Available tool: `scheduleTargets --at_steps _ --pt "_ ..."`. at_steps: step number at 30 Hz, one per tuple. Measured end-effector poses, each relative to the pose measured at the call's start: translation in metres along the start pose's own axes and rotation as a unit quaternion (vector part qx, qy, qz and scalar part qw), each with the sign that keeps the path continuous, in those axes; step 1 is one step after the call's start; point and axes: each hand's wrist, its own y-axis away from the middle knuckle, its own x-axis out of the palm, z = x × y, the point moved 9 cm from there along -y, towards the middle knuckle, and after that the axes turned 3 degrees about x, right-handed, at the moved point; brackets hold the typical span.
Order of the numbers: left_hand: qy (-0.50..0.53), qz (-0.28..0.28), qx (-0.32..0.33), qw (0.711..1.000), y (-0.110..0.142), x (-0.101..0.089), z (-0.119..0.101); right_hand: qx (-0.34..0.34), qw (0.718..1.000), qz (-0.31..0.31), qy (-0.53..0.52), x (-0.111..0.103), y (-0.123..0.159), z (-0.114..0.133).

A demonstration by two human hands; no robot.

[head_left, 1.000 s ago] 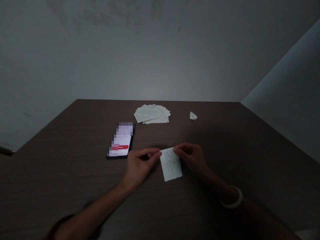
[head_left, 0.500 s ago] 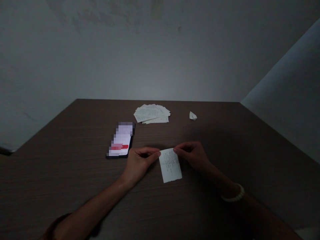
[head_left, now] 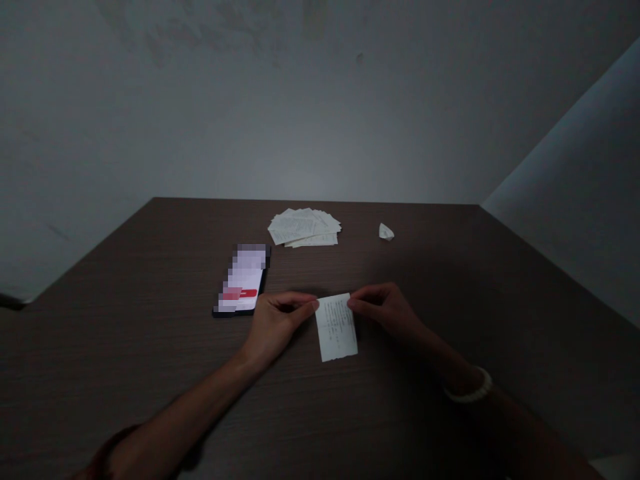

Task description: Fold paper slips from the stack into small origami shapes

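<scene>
A small printed slip of paper [head_left: 337, 330] is held by its two upper corners over the near part of the table. My left hand [head_left: 277, 327] pinches the upper left corner between thumb and fingers. At the upper right corner, the thumb and fingers of my right hand [head_left: 385, 308] are closed on the same slip. Lines of small print cover the side facing me, too small to read. The slip's lower edge hangs free and looks slightly ragged.
A lit smartphone [head_left: 245, 277] lies just beyond my left hand. Farther back sits a fanned pile of printed papers [head_left: 305, 227], with a crumpled bit of paper [head_left: 385, 232] to its right. The dark wooden table [head_left: 150, 267] meets a grey wall [head_left: 320, 120] behind.
The slip has shifted slightly left and up, and its lower edge has swung a little to the left. Both hands keep their pinch on it.
</scene>
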Motion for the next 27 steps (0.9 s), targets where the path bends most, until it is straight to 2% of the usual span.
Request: scheduleTargets --at_steps 4,8,12,17,21,27 --pt "-0.007 -0.001 0.008 1.000 -0.002 -0.001 0.001 -0.020 1.000 -0.011 0.021 0.001 0.000 0.001" --pt "-0.001 -0.005 0.019 1.000 -0.002 0.000 0.000 -0.043 0.997 -0.053 0.043 -0.005 0.001 0.005" --pt "0.001 0.022 0.020 1.000 -0.001 0.006 0.001 -0.051 0.995 -0.079 0.034 -0.008 0.002 0.007" --pt "0.019 0.013 -0.010 1.000 0.000 0.004 0.007 -0.001 1.000 -0.030 -0.009 -0.003 0.000 -0.005" --pt "0.013 0.014 -0.013 1.000 -0.001 0.003 0.005 0.030 1.000 0.008 0.001 -0.001 -0.001 -0.011" --pt "0.010 0.026 -0.014 1.000 0.000 0.005 0.003 0.038 0.999 0.018 0.006 0.000 -0.001 -0.011"
